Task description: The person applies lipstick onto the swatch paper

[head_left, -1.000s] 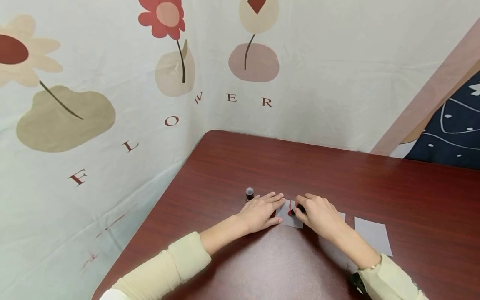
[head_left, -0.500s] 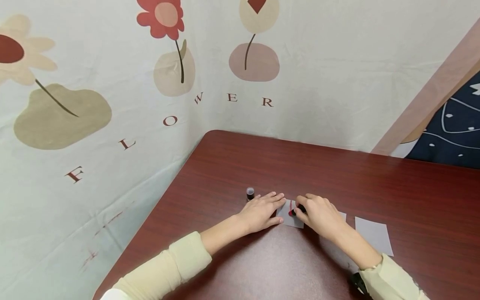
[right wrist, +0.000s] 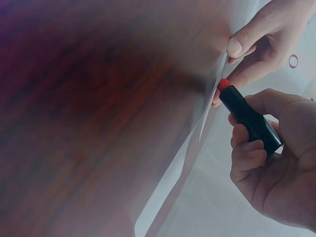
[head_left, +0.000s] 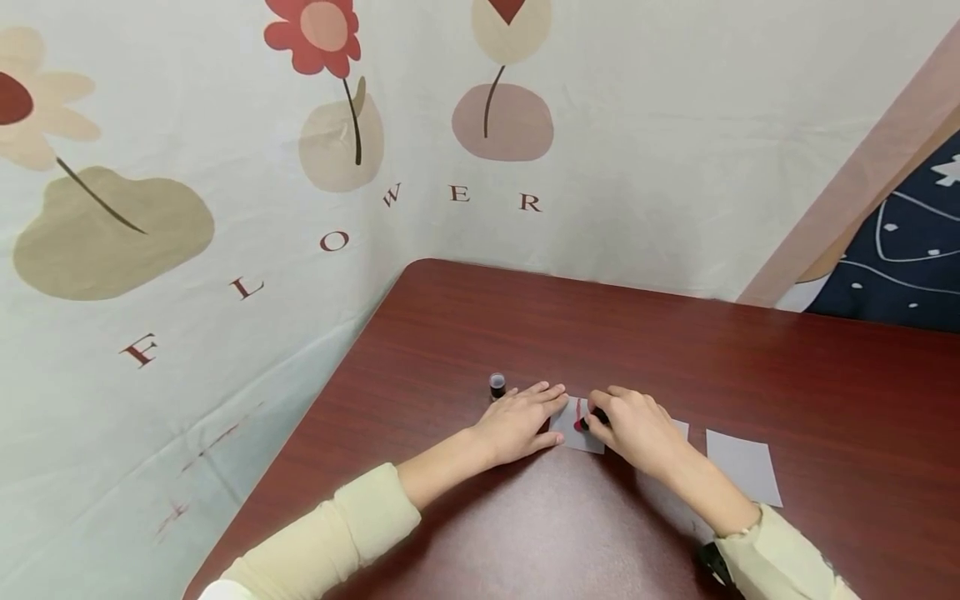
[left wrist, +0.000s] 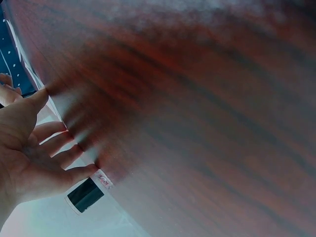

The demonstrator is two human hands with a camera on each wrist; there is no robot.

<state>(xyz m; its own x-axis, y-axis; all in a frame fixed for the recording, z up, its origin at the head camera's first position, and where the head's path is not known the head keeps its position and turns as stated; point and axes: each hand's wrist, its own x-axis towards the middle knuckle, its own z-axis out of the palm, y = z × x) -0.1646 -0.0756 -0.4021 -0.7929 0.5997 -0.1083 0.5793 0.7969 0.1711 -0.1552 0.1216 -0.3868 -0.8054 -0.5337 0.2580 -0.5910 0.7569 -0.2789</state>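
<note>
My right hand (head_left: 637, 427) holds a black lipstick (right wrist: 252, 121), its fingers and thumb curled round the tube. The red tip (right wrist: 223, 84) points down at a small white sheet of paper (head_left: 579, 444), right at the lower end of a red streak (head_left: 579, 408). On the left part of that sheet my left hand (head_left: 519, 427) lies flat with its fingers stretched out, holding nothing. Just beyond the left fingers stands a short black cap (head_left: 497, 387) with a pale top. The left wrist view shows its dark side (left wrist: 85, 195) near the little finger.
Another white sheet (head_left: 744, 467) lies on the dark red wooden table (head_left: 480, 325) to the right, and a further one is partly covered by my right hand. A black object (head_left: 714, 565) sits by the right sleeve. Flower-printed cloth (head_left: 637, 167) hangs behind the table.
The head view has shifted slightly. Both hands keep nearly the same place on the paper, with the lipstick tip still at the foot of the red streak.
</note>
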